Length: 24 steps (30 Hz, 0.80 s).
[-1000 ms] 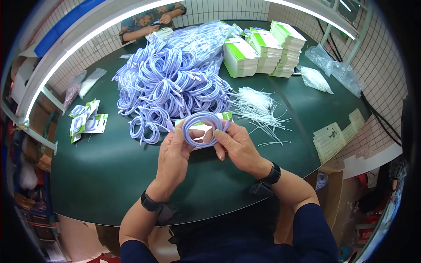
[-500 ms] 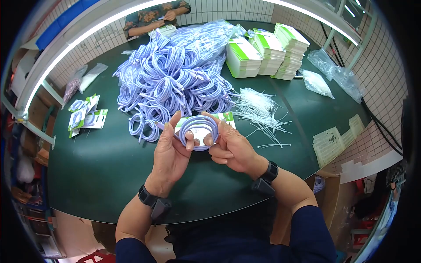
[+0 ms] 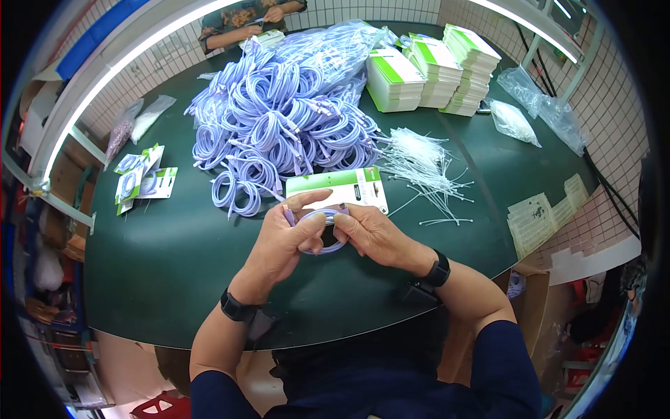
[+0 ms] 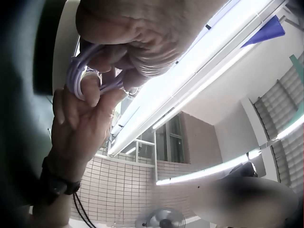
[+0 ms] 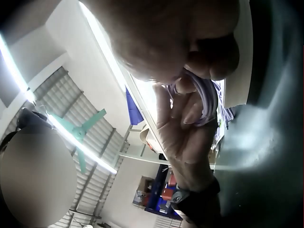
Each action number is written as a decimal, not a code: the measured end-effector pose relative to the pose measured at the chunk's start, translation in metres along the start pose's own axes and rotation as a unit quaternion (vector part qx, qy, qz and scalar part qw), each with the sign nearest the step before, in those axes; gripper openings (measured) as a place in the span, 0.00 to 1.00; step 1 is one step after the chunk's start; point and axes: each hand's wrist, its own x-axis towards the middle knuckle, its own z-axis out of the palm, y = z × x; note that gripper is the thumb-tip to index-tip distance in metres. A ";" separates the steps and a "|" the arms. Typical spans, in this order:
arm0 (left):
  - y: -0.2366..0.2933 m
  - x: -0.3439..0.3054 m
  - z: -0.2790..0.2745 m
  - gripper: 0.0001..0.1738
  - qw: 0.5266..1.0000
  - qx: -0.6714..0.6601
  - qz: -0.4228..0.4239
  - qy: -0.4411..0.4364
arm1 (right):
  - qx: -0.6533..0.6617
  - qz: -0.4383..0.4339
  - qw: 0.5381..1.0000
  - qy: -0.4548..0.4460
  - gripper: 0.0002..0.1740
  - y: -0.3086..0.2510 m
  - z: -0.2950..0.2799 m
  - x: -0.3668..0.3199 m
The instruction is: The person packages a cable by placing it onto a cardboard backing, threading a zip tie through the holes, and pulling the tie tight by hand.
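Between both hands is a coiled lavender cable (image 3: 328, 250), held in front of the torso and tilted so its loop looks flattened. My left hand (image 3: 278, 243) grips the coil's left side, thumb over the strands, with a plug end standing up by the index finger. From the other side my right hand (image 3: 377, 236) pinches the coil between thumb and fingers, near another connector end. Both wrist views show the coil (image 5: 208, 97) with fingers through and around it. Just beyond the hands lies a white and green packaging card (image 3: 349, 187), flat on the dark green table (image 3: 174, 279).
A big heap of lavender cable coils (image 3: 279, 126) fills the table's middle. White cable ties (image 3: 422, 164) lie to its right, with stacked cards (image 3: 396, 80) behind. Carded cables (image 3: 143, 178) sit at left. Another person's hands (image 3: 269, 17) work at the far edge.
The coil has come down toward the body and tipped from facing the camera to nearly edge-on. The hands moved closer together, thumbs now meeting over the strands, and more of the card shows.
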 end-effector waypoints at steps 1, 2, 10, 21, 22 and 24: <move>-0.001 0.002 0.000 0.25 1.000 -0.002 -0.003 0.001 | -0.022 0.003 0.999 -0.028 0.23 0.001 -0.002 0.001; -0.003 0.004 0.000 0.26 0.999 -0.009 -0.012 0.029 | -0.020 0.007 0.999 -0.032 0.23 0.000 -0.003 0.002; -0.002 0.004 0.001 0.27 0.993 0.112 -0.008 0.034 | -0.027 0.088 0.993 -0.069 0.23 -0.027 -0.008 -0.003; -0.011 0.003 -0.003 0.22 0.994 -0.039 -0.099 -0.028 | -0.160 0.133 0.950 -0.234 0.23 -0.014 -0.019 0.001; -0.015 0.005 -0.006 0.21 0.995 0.004 -0.098 -0.023 | -0.158 0.134 0.950 -0.233 0.23 -0.013 -0.020 0.002; -0.020 0.008 -0.010 0.19 0.991 0.089 -0.095 -0.019 | -0.123 0.104 0.967 -0.196 0.24 -0.010 -0.024 0.003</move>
